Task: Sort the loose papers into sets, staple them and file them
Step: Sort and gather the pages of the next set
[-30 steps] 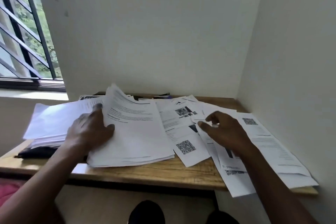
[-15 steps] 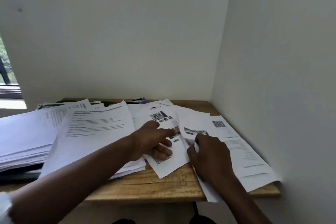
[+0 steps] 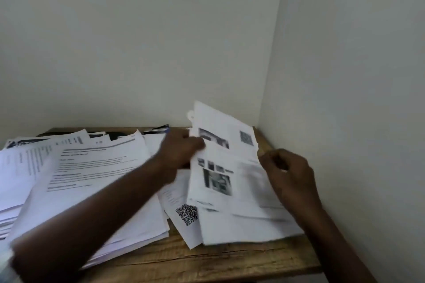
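Note:
Loose white printed papers cover a wooden table [image 3: 207, 262]. My left hand [image 3: 181, 149] grips the left edge of a few sheets with photos and a QR code [image 3: 225, 145], raised and tilted up off the table near the corner. My right hand [image 3: 285, 172] pinches the right edge of the same sheets. Under them more sheets lie flat, one with a QR code [image 3: 187, 213] near the front. A thick pile of text pages [image 3: 92, 179] lies at the left under my left forearm. The picture is blurred by motion.
White walls meet in a corner just right of the papers. Dark objects and a blue-tipped item [image 3: 158, 130] lie at the table's back edge behind the piles. A strip of bare wood runs along the front edge.
Both hands have lifted a few photo sheets from flat on the table and tilted them up toward the corner. The view has swung right, away from the window.

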Motion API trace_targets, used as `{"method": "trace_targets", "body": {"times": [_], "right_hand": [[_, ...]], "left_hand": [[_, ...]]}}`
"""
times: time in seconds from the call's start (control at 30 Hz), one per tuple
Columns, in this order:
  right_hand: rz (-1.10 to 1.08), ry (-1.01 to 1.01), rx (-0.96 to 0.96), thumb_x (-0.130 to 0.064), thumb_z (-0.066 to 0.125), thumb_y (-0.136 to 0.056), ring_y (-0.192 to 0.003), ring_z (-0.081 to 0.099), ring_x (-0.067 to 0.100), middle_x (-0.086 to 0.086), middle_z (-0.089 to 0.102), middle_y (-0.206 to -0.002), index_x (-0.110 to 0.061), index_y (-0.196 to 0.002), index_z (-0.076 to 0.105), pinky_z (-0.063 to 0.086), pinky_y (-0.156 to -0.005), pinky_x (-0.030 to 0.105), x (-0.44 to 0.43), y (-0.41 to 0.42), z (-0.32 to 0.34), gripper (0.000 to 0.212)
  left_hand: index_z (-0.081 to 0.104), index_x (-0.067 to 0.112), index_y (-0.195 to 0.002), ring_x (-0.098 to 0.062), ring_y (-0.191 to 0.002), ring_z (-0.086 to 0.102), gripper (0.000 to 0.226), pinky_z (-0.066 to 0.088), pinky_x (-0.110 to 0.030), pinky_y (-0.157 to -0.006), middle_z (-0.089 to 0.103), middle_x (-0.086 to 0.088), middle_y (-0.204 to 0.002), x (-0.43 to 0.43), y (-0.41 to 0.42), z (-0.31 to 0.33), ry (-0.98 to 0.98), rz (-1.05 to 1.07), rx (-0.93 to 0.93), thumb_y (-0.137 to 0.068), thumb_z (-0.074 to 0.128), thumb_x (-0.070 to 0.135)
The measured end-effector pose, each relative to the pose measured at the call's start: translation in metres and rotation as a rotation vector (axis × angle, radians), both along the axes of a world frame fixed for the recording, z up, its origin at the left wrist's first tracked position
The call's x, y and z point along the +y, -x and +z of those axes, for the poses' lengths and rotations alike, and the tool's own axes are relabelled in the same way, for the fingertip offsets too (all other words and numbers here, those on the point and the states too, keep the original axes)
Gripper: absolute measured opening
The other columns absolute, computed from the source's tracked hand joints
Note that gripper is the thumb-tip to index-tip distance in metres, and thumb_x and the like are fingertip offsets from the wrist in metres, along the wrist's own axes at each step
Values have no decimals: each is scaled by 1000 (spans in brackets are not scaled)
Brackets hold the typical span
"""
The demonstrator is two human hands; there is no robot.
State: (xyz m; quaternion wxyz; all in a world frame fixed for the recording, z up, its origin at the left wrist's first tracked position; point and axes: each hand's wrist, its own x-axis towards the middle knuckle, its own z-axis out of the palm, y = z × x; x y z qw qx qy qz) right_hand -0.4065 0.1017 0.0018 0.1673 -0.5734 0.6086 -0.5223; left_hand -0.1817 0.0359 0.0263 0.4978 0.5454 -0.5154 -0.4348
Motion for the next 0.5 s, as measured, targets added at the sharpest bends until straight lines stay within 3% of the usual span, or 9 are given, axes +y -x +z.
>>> {"method": "trace_targets", "body": {"times": [0.07, 0.17, 0.27, 0.33, 0.43, 0.5], "right_hand": [[18, -110, 4, -45, 68, -94, -79, 68, 9, -11, 73, -85, -24, -82, 73, 50, -59, 20, -21, 2, 7, 24], [118, -283, 234, -54, 66, -92, -87, 67, 20, -5, 70, -93, -20, -90, 70, 54, -75, 34, -59, -13, 7, 34], [211, -474, 643, -66, 62, -90, -110, 61, 26, 7, 66, -119, -8, -113, 63, 43, -81, 34, -80, -42, 7, 63], [247, -523, 802, -63, 64, -90, -112, 57, 24, 8, 62, -123, -10, -115, 58, 39, -77, 30, -81, -55, 8, 58], [283, -514, 653, -45, 79, -85, -89, 55, 9, -7, 61, -99, -23, -98, 56, 39, -63, 18, -90, -54, 4, 35], [251, -520, 511, -47, 85, -77, -93, 60, 13, -7, 63, -99, -21, -104, 61, 43, -68, 24, -102, -44, -5, 44]], "left_hand": [[67, 6, -70, -12, -43, 59, 21, 45, -20, -44, 63, 0, -51, -9, -31, 20, 56, 124, 4, -84, 62, -9], [57, 7, -66, -7, -33, 45, 26, 30, -13, -34, 50, 4, -40, -20, -77, 36, 63, 286, -54, -81, 61, -13], [57, 6, -68, -15, -40, 46, 24, 30, -14, -33, 52, -4, -50, -27, -109, 33, 36, 333, -110, -82, 60, -13], [62, 3, -73, -19, -47, 53, 18, 40, -17, -41, 58, -5, -51, -29, -122, 21, 8, 327, -96, -82, 59, -12], [67, -2, -80, -25, -57, 60, 14, 49, -28, -58, 69, -17, -66, -34, -131, -2, -6, 321, -70, -83, 57, -11], [64, -2, -76, -17, -44, 61, 17, 47, -20, -45, 68, -10, -56, -37, -130, -10, -28, 305, -50, -85, 55, -13]]}}
